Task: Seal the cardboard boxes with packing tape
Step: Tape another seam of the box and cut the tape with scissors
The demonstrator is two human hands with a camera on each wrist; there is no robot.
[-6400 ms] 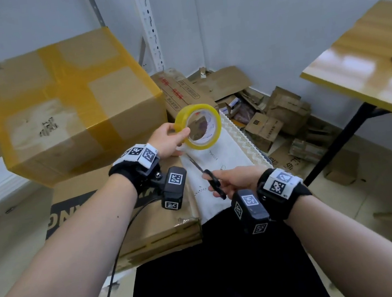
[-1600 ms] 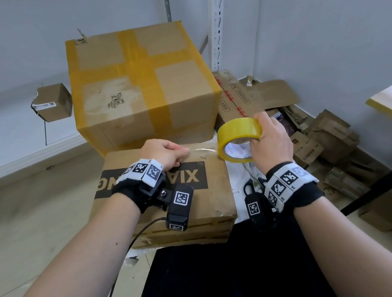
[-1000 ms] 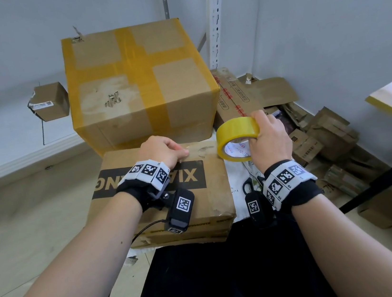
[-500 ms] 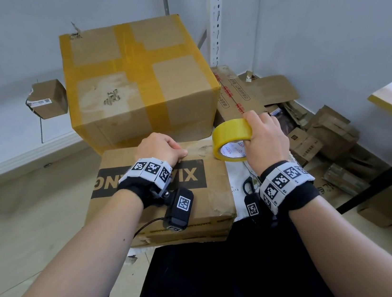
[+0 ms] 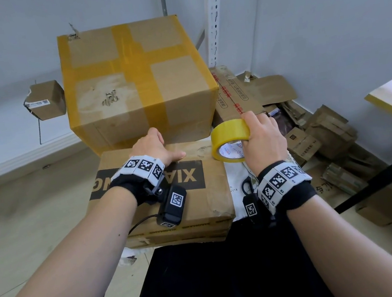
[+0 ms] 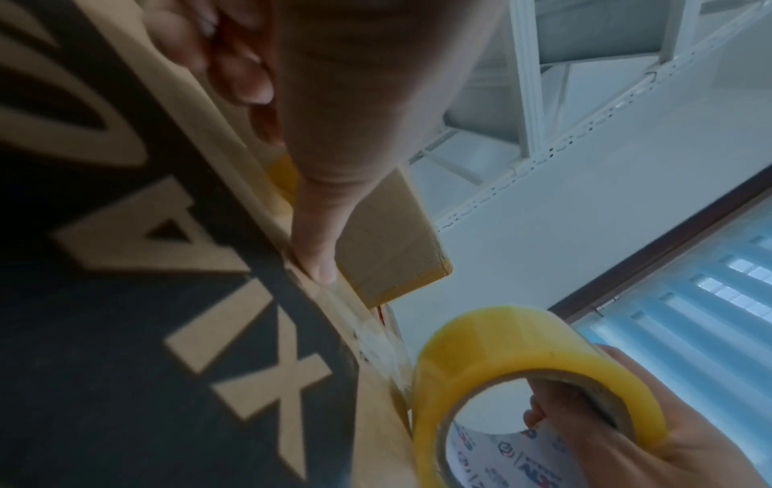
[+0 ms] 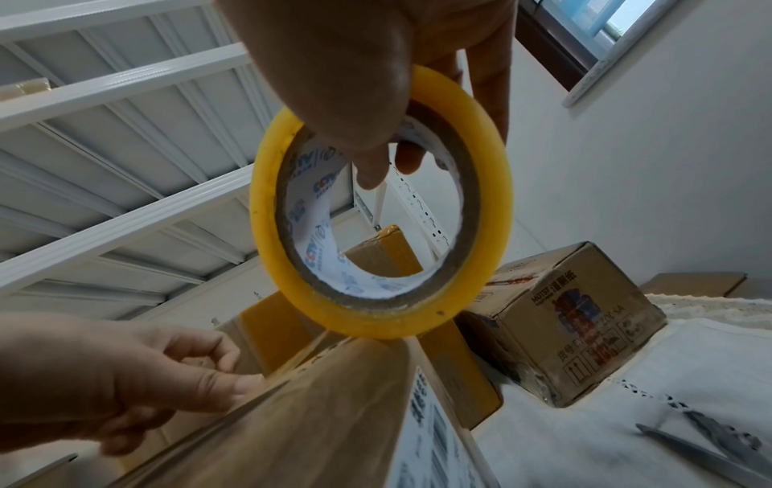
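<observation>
The flat cardboard box [image 5: 169,196] lies nearest to the person, just in front of the lap, with a black printed band and pale letters across its top. Its corners are worn and a patch near the far right edge looks scuffed. The left hand [image 5: 151,148] rests on the far edge of the top, thumb stretched flat along the surface and the other fingers bent over the edge; probably it pins the free end of the tape and keeps the box from sliding. A clear strip seems to run from under the thumb toward the tape roll [image 5: 230,141], but it is too faint to be sure. The right hand [image 5: 263,143] grasps the yellow roll, thumb inside the core and fingers over the outside, just at the right edge of the box, which should let the tape be pulled tight across the seam. Scissors [image 5: 246,184] lie on the white cloth [image 5: 237,175] beside the box, near for cutting. Behind stands a big box [image 5: 136,81] already crossed with yellow tape, touching the flat one. Farther right, folded cartons [image 5: 323,136] are piled by the wall.
</observation>
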